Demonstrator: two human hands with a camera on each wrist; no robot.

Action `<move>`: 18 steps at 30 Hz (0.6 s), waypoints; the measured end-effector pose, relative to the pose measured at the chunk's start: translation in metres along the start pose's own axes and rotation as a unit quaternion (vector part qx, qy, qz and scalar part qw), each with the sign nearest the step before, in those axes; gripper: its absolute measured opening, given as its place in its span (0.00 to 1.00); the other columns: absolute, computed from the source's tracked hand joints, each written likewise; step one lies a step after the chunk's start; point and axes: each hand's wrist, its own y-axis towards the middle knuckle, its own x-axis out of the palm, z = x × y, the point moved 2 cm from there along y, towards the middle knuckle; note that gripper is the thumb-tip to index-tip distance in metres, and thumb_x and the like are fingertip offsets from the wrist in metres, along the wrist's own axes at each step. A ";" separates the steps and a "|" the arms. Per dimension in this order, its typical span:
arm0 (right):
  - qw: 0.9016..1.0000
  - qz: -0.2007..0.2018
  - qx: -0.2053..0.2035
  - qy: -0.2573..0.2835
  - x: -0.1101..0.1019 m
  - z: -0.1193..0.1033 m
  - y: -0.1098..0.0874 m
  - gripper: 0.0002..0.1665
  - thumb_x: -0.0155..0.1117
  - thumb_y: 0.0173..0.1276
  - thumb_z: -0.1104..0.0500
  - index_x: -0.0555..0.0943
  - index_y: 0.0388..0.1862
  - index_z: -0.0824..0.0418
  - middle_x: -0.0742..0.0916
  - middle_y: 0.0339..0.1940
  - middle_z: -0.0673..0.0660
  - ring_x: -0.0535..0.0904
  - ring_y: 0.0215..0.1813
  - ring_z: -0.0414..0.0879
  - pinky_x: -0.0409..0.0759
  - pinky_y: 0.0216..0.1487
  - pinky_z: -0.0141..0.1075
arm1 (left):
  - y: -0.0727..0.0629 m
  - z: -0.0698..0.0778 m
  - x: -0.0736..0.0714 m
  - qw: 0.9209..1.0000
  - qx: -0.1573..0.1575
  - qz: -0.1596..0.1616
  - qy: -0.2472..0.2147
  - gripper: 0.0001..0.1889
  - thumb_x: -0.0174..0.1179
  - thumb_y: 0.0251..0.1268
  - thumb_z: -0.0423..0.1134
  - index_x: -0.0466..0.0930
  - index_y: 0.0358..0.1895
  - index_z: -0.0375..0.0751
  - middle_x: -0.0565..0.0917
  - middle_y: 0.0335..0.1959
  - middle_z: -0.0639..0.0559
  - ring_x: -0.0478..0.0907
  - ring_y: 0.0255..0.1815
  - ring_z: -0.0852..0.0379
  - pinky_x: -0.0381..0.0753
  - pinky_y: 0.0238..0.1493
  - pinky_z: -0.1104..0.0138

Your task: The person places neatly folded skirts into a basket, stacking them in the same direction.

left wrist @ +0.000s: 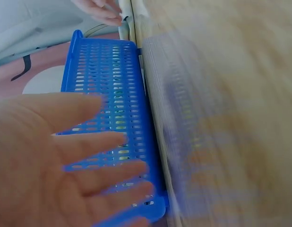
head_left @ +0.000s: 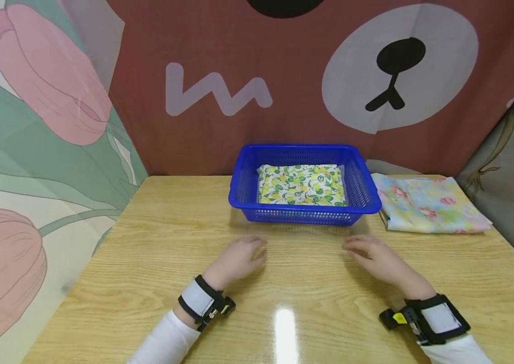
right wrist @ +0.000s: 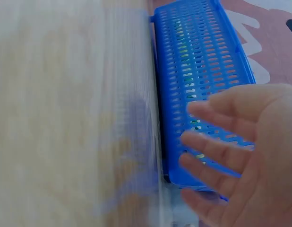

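A blue perforated plastic basket [head_left: 304, 213] stands at the back of the wooden table, with folded lemon-print fabric [head_left: 301, 185] lying inside it. In front of the basket's left part, my left hand [head_left: 238, 258] hovers over the tabletop, fingers loosely extended and holding nothing. My right hand [head_left: 375, 259] is apart from it, before the basket's right part, likewise relaxed and holding nothing. In the left wrist view the spread fingers [left wrist: 110, 177] overlap the basket's side [left wrist: 108, 75]. The right wrist view has the fingers [right wrist: 214, 153] slightly bent before the basket [right wrist: 193, 61].
Folded pastel floral fabric [head_left: 434, 205] lies on the table [head_left: 184, 217] to the right of the basket. A brown curtain with a bear face [head_left: 220, 136] hangs right behind the table's back edge. Tulip-print cloth [head_left: 56, 167] hangs along the left.
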 end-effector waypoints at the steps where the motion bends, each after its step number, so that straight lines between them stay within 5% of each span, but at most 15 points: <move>1: 1.000 -0.007 0.005 0.001 0.001 0.001 -0.001 0.10 0.67 0.74 0.68 0.89 0.50 0.68 0.88 0.57 0.70 0.82 0.61 0.70 0.80 0.62 0.65 | -0.002 -0.001 0.001 1.000 -0.014 -0.023 -0.002 0.24 0.66 0.75 0.38 0.80 0.66 0.27 0.83 0.65 0.29 0.80 0.68 0.33 0.77 0.72 0.44; 7: 0.999 -0.037 0.006 0.000 0.011 0.009 -0.012 0.20 0.79 0.65 0.61 0.88 0.55 0.66 0.83 0.63 0.76 0.77 0.65 0.77 0.77 0.63 0.70 | -0.011 -0.003 0.006 0.988 -0.096 -0.121 0.001 0.38 0.76 0.66 0.45 0.74 0.75 0.34 0.67 0.81 0.30 0.61 0.83 0.30 0.63 0.77 0.31; 18: 0.999 -0.047 0.018 0.009 0.013 0.011 -0.016 0.24 0.80 0.64 0.59 0.87 0.57 0.66 0.81 0.67 0.78 0.73 0.67 0.79 0.74 0.63 0.72 | -0.012 -0.002 0.007 0.988 -0.096 -0.117 0.004 0.41 0.78 0.63 0.45 0.73 0.76 0.34 0.65 0.82 0.29 0.60 0.83 0.27 0.61 0.74 0.24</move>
